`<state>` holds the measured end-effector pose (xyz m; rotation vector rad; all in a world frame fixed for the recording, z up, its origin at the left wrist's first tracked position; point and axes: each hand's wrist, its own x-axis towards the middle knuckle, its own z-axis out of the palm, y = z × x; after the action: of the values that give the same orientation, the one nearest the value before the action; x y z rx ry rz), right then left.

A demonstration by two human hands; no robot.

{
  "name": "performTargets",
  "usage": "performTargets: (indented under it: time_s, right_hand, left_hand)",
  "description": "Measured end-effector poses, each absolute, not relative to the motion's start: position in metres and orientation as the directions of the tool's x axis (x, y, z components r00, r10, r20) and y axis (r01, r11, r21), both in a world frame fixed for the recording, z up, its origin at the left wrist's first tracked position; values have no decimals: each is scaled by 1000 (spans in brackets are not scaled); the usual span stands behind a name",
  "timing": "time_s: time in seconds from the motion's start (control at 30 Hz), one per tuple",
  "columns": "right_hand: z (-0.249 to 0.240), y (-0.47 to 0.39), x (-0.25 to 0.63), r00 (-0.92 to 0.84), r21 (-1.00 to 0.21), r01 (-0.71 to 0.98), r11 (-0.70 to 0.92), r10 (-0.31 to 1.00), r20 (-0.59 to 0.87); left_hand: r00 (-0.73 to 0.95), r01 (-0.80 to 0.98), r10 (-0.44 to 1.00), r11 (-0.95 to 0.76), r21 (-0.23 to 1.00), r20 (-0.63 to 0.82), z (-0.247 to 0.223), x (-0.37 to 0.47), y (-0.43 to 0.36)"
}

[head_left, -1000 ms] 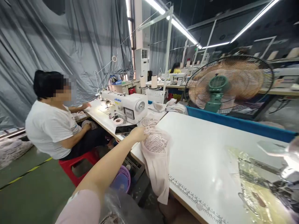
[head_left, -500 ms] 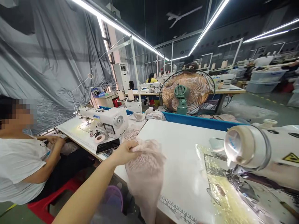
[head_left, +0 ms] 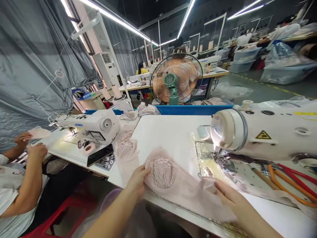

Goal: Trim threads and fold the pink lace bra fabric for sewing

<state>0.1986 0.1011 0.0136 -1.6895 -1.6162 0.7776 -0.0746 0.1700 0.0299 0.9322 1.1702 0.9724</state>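
Observation:
A pale pink bra piece (head_left: 163, 173) with a lace-patterned cup is spread over the front edge of the white table. My left hand (head_left: 136, 181) pinches it at the left side of the cup. Off to the right, my right hand (head_left: 230, 196) grips the plain sheer end of the same piece, thumb and fingers closed on the cloth. Just beyond my right hand stands a white sewing machine (head_left: 267, 129), its lit needle area next to the fabric. Another lace bra piece (head_left: 126, 148) lies left of my hands.
Orange-handled scissors (head_left: 279, 180) and a red-handled tool (head_left: 299, 175) lie under the machine arm. On the left are a black phone (head_left: 100, 154), a tape roll (head_left: 89, 148) and a second sewing machine (head_left: 99, 124). A co-worker's hand (head_left: 37, 152) holds cloth there. A large fan (head_left: 177, 79) stands behind.
The bra piece, earlier hanging bunched from my left hand, now lies stretched lower on the table. My right hand has come into view holding its other end. The view has turned right.

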Motion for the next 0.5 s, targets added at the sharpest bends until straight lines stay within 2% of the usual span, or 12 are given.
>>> performTargets:
  time_s: [0.17,0.27,0.37,0.43,0.5]
  right_hand:
    - [20,112,208,-24,-764,645,5,1000,-14]
    - [35,118,214,-44,-679,733,37,999,7]
    - [52,129,212,-41,-538,843,-14,995,-90]
    - [59,140,202,-51,-483,875,-39,984,-171]
    - [60,154,186,-118,-480,877,14,975,-187]
  left_hand:
    - [171,161,950,233,959,-260,32,-96,165]
    - [143,410,963,154,899,-230,37,-108,167]
    - [88,626,977,97,774,-193,51,-117,170]
    - [80,779,993,-8,627,-87,65,-115,175]
    - [193,853,981,-179,490,21,77,-105,182]
